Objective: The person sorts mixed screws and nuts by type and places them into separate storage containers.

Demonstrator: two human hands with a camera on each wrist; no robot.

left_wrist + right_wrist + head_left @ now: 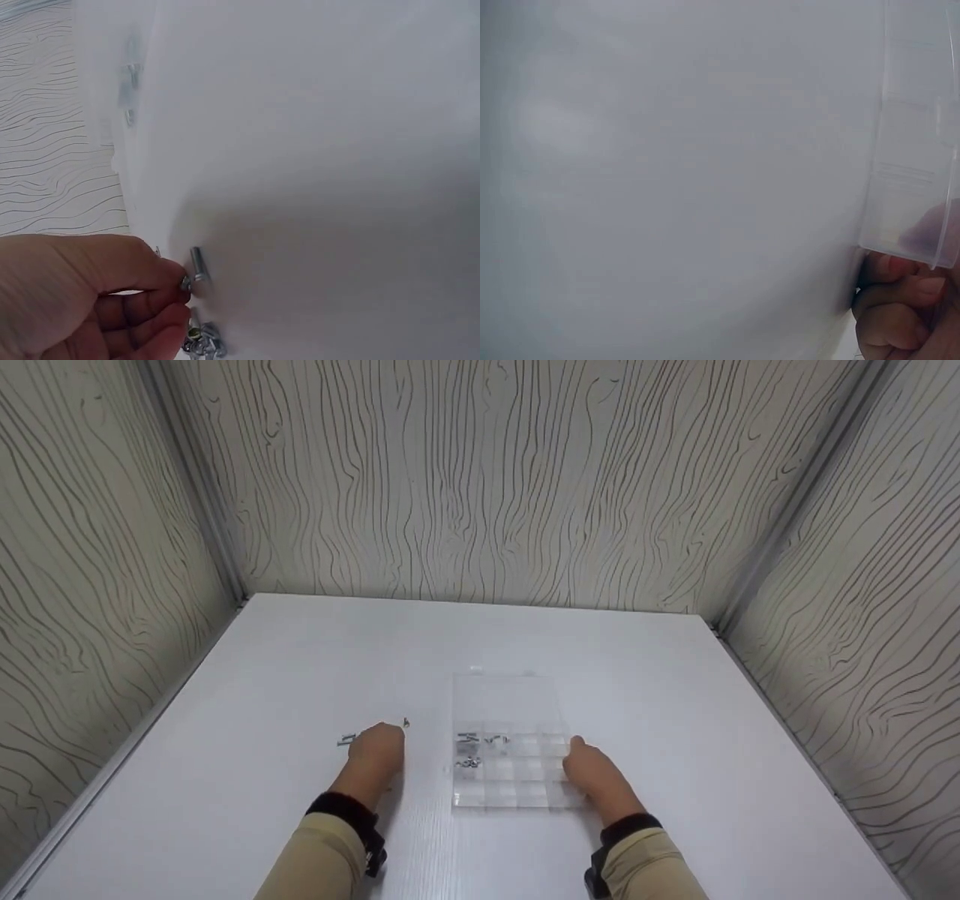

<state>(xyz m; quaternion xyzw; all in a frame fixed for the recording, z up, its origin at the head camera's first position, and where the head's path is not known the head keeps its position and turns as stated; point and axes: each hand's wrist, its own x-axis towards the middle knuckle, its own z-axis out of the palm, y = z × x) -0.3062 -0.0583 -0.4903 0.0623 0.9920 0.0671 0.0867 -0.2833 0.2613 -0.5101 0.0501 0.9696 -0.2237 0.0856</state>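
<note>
One fastener point(186, 283), judged light, slick, best edge-held, was pinched in left grip point(379, 748); box point(529, 770) was clasped in right grip point(594, 772).

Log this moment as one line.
left hand: pinching small metal piece | right hand: gripping clear box | lid: open | metal parts: in some compartments | loose screws: on table

Open clear box point(500, 769), loose silver screws point(345, 743)

Wood-grain-walled booth point(480, 472), white tabletop point(315, 660)
</note>
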